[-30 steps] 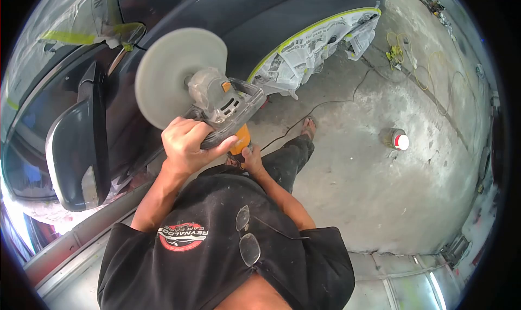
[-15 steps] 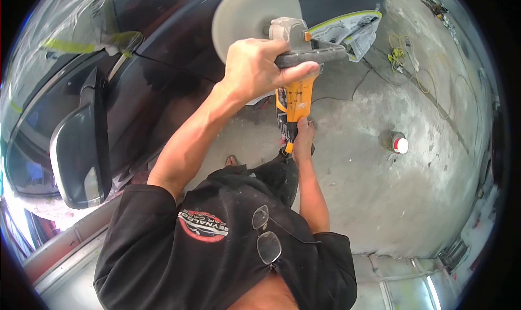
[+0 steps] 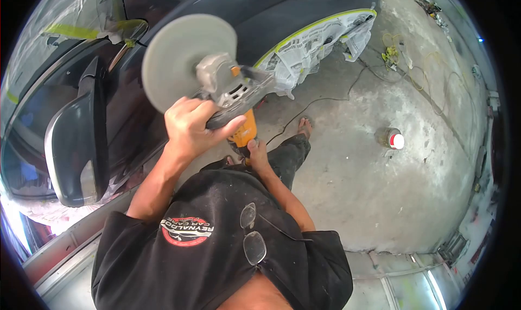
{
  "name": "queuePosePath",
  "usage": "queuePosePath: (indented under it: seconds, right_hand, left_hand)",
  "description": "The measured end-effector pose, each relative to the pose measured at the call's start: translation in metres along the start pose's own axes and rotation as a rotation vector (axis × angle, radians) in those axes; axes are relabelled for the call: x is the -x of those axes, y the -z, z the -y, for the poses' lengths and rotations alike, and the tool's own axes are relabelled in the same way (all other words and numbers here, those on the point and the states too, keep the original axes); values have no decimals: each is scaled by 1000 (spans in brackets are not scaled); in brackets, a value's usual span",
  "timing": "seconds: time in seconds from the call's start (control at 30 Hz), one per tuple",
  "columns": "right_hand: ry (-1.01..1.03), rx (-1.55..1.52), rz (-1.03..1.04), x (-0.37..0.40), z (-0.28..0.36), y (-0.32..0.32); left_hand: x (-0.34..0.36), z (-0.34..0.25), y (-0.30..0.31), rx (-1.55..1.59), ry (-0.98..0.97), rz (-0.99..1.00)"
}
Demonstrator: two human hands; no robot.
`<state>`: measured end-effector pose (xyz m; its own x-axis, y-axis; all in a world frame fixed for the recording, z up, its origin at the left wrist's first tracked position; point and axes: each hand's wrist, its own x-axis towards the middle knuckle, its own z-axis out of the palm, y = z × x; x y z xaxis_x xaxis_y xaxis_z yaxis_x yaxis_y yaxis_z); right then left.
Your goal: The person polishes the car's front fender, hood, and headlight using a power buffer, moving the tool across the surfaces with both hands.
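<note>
A yellow and grey power polisher (image 3: 222,82) with a wide round pale pad (image 3: 182,60) is held in both hands. My left hand (image 3: 190,126) is wrapped round its black front handle (image 3: 230,113), thumb along the handle. Lower down, my right hand (image 3: 257,151) grips the rear of the yellow body. The pad lies in front of the dark car panel (image 3: 260,22); whether it touches the paint I cannot tell.
Newspaper edged with yellow-green tape (image 3: 304,47) covers the wheel area. At left are a side mirror (image 3: 76,147) and plastic sheeting (image 3: 32,55). A dark cord (image 3: 320,99) crosses the concrete floor, where a jar with a red and white lid (image 3: 395,140) stands.
The polisher and both my hands have moved left and down in the view, closer to the body. More of the newspaper and the cord now shows.
</note>
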<state>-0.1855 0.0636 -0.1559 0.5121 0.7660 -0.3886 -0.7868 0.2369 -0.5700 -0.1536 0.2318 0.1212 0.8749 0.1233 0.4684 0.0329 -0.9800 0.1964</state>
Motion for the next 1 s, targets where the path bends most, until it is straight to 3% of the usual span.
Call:
queuePosePath:
  seconds: [0.2, 0.23, 0.3, 0.4, 0.5, 0.73, 0.8, 1.0]
  right_hand:
    - [98, 208, -425, -13, 100, 46]
    - [220, 292, -418, -9, 137, 26]
    - [175, 310, -428, -17, 143, 56]
    - [206, 268, -436, -22, 164, 47]
    - [250, 430, -416, -17, 160, 21]
    - [338, 685, -310, 14, 105, -45]
    - [220, 671, -178, 19, 76, -34]
    - [253, 724, -184, 31, 63, -45]
  left_hand:
    - [-85, -3, -83, 132, -40, -10]
    - [-102, -7, -95, 161, -18, 14]
    - [-128, -14, -109, 253, -21, -38]
    - [-142, -12, -104, 368, -3, -75]
    - [-119, 4, -69, 316, -7, -162]
    - [10, 48, 23, 250, 35, -167]
    - [47, 53, 37, 266, 40, -195]
    - [76, 49, 47, 288, 93, -172]
